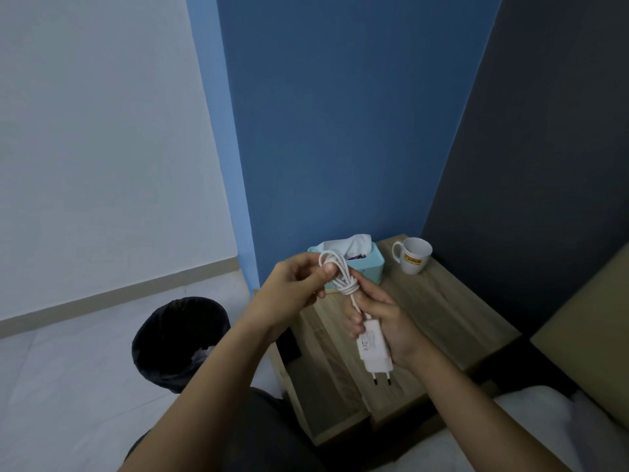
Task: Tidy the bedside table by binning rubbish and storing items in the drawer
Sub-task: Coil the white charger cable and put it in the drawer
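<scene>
Head | both hands (292, 287) grip charger (372, 349) – bin (163, 338) holds rubbish – tissue box (360, 264) stuffed

Landmark: blue wall (340, 131), rising behind everything.
White wall (95, 131): left of the blue wall.
Dark panel (544, 148): right of the blue wall.
Skirting board (119, 294): low, left of the blue wall.
Bed (544, 420): white bedding, lower right of it.

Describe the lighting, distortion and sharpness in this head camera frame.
Head view: dim, cool, even light with no glare; soft shadows. Wide-angle distortion leans the blue wall edges inward and stretches the forearms. The left hand, the right hand and the white charger are fairly sharp, and the mug logo is just readable. The inside of the black bin is nearly lost in darkness.
</scene>
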